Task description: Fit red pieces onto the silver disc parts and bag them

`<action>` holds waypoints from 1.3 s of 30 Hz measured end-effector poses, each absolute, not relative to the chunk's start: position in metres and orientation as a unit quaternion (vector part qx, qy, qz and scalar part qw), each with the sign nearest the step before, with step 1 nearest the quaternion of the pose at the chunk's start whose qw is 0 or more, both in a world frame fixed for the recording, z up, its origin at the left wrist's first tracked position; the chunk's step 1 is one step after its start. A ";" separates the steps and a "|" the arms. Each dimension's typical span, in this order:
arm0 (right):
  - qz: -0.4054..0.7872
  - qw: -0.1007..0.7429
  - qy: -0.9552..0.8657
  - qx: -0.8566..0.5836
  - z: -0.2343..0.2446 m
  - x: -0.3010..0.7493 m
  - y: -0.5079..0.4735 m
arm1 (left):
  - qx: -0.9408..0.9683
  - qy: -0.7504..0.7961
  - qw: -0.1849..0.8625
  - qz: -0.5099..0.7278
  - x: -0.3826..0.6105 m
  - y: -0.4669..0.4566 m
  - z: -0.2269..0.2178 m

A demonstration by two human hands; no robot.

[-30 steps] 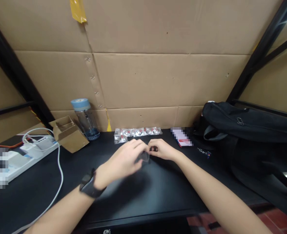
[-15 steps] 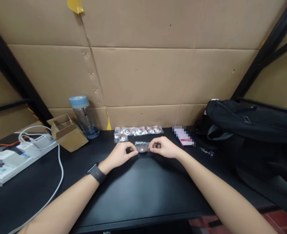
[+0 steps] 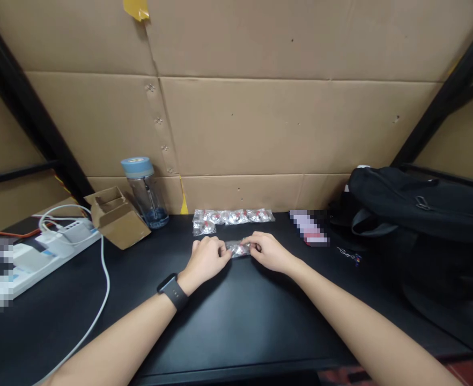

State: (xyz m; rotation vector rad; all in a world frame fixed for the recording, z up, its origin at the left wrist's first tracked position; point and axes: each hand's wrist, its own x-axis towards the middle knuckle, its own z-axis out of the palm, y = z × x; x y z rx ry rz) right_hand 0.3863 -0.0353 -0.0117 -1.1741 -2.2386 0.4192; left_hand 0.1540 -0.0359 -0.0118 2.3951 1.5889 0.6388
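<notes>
Between my two hands is a small clear plastic packet point(image 3: 238, 250) with something silvery and red inside, low over the black table or resting on it; I cannot tell which. My left hand point(image 3: 208, 258), with a black watch on the wrist, pinches the packet's left end between thumb and fingers. At the other end my right hand point(image 3: 269, 251) has its fingers closed on the packet's right side. Just beyond, similar packets point(image 3: 236, 216) lie in a row along the cardboard wall, and one more packet point(image 3: 205, 228) sits in front of the row's left end.
To the left stand a blue-lidded bottle point(image 3: 145, 193), an open cardboard box point(image 3: 119, 217) and a white power strip point(image 3: 31, 262) with a trailing cable point(image 3: 106, 284). On the right are a blurred flat item point(image 3: 309, 228), a small chain point(image 3: 347, 254) and a black backpack point(image 3: 421, 214).
The packet and both hands have come slightly lower, and the packet now lies flatter between the fingers. The whole view has shifted a little, so the surroundings appear further right.
</notes>
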 end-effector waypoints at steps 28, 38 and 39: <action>0.255 0.322 -0.805 -0.428 -0.008 0.384 -0.038 | 0.820 0.493 0.112 0.266 0.153 -0.031 -0.019; 0.241 0.332 -0.796 -0.445 -0.014 0.382 -0.035 | 0.813 0.497 0.125 0.275 0.152 -0.031 -0.019; 0.239 0.333 -0.795 -0.447 -0.014 0.382 -0.035 | 0.813 0.498 0.126 0.274 0.152 -0.031 -0.019</action>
